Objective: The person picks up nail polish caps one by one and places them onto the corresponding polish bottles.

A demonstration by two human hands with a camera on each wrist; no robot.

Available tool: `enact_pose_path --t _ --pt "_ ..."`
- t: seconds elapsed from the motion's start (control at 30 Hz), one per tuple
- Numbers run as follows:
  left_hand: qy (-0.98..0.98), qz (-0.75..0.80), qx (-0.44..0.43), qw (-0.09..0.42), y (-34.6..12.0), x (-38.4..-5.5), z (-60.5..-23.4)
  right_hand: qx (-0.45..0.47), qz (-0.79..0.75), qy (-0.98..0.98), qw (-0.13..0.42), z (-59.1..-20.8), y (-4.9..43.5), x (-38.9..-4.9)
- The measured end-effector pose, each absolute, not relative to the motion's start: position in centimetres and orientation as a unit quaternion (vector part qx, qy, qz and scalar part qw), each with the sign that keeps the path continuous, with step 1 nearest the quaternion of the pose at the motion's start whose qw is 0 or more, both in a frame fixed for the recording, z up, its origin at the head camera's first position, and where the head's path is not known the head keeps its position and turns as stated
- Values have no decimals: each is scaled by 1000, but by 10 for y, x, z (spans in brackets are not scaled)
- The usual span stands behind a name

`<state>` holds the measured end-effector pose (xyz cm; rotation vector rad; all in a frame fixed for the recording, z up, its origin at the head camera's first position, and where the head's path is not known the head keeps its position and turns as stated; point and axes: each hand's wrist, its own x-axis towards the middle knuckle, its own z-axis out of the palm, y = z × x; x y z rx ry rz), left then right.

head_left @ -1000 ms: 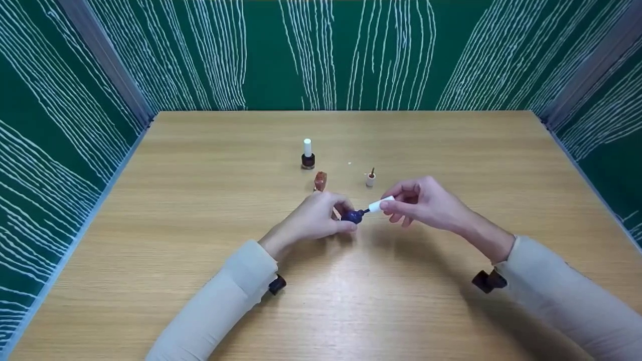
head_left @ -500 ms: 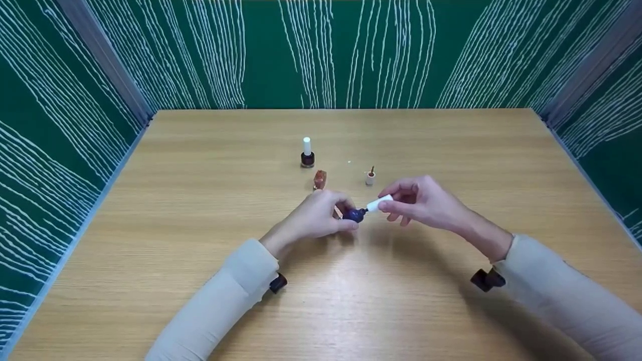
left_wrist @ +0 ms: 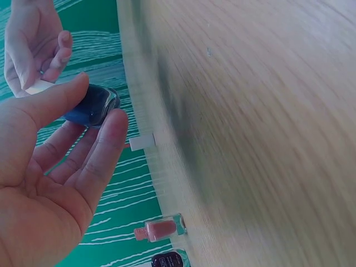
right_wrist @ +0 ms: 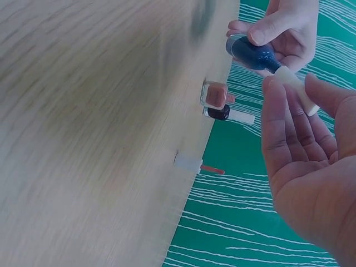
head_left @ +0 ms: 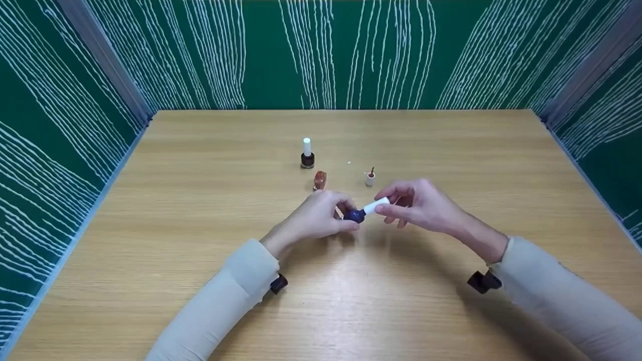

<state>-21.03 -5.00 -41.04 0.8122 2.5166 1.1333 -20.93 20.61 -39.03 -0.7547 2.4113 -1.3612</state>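
My left hand (head_left: pixel 321 214) pinches a dark blue nail polish bottle (head_left: pixel 354 216) between thumb and fingers, tilted with its neck toward the right. With thumb and fingertips my right hand (head_left: pixel 419 206) holds the white cap (head_left: pixel 376 205), whose lower end sits right at the bottle's neck. In the right wrist view, the blue bottle (right_wrist: pixel 251 54) and the white cap (right_wrist: pixel 297 90) line up end to end, with a short dark piece of neck between them. The left wrist view shows the bottle's glass base (left_wrist: pixel 111 105) facing me; the left thumb hides part of the cap.
An uncapped bottle of orange-pink polish (head_left: pixel 320 180) stands just beyond my left hand. Behind it is a dark capped polish bottle (head_left: pixel 307 154). A white cap with its brush upward (head_left: pixel 370 178) stands beyond my right hand. Green walls with white lines (head_left: pixel 271 55) border the wooden table (head_left: pixel 225 150).
My right hand has moved slightly left, bringing the white cap closer along its axis to the blue bottle; the dark brush stem between them has gone from view. The left hand stays nearly still.
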Motion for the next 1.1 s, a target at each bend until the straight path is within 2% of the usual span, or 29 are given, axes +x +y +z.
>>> enact_pose_path --t 0.33,0.73,1.1 --pt "864 395 280 134 -50 -209 -408 -267 -462 834 139 -389 202 -209" --pt "856 406 290 131 -50 -208 -410 -305 -435 840 114 -392 199 -208" --pt "863 393 290 127 -51 -208 -409 -283 -408 862 99 -393 196 -207"
